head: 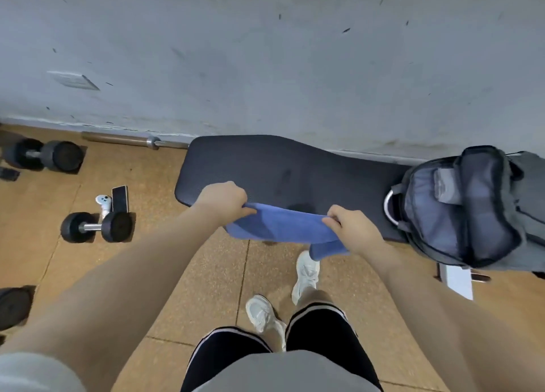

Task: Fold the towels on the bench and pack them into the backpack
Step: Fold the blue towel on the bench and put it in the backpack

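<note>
Two hands, left hand (225, 198) and right hand (349, 228), pinching blue towel (283, 225) ends at frame centre. Long axis left-right above bench (280, 167); open backpack (463, 208) at right edge, nearer right hand.

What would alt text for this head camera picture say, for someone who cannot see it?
Seen from above, a person's left hand and right hand stretch a blue towel over the near edge of a black bench. An open grey backpack rests at the bench's right end; dumbbells lie on the floor, left.
</note>
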`<state>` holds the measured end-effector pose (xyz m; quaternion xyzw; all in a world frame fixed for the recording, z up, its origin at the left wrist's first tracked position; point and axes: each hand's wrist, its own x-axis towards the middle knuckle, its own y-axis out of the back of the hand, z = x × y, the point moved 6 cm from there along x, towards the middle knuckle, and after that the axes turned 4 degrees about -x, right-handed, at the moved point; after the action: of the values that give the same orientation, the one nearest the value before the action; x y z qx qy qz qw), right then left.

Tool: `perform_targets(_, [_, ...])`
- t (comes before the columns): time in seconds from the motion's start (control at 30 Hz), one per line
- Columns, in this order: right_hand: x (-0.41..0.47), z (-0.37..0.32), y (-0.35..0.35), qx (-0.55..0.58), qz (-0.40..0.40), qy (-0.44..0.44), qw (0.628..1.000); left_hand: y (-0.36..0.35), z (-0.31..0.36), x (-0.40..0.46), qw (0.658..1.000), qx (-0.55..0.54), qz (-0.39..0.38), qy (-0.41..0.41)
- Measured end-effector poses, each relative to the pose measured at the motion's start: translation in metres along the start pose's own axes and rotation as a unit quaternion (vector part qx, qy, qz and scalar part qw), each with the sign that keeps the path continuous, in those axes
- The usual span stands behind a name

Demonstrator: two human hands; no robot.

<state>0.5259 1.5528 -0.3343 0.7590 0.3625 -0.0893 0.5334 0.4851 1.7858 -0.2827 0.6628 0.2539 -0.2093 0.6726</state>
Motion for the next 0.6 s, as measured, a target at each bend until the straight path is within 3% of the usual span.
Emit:
perform_targets(0.13, [0.061, 0.011, 0.022, -0.001, 0.047, -0.04, 0.998, 0.006, -0.014, 0.06, 0.996, -0.022, 0.078, 0.036])
perform_targets(0.33, [0.195, 0.046, 0.015, -0.027, 0.044, -0.082, 0.995, -0.022, -0.036, 0.196, 0.992, -0.047, 0.1, 0.062])
perform_targets(0.47, [0.266, 0.064, 0.012, -0.129, 0.083, -0.053, 0.987, -0.04, -0.047, 0.274, 0.97, -0.162, 0.158, 0.094])
perform_targets(0.6, [0.301, 0.055, -0.006, -0.172, 0.046, -0.04, 0.983, -0.076, -0.069, 0.289, 0.948, -0.253, 0.154, 0.117])
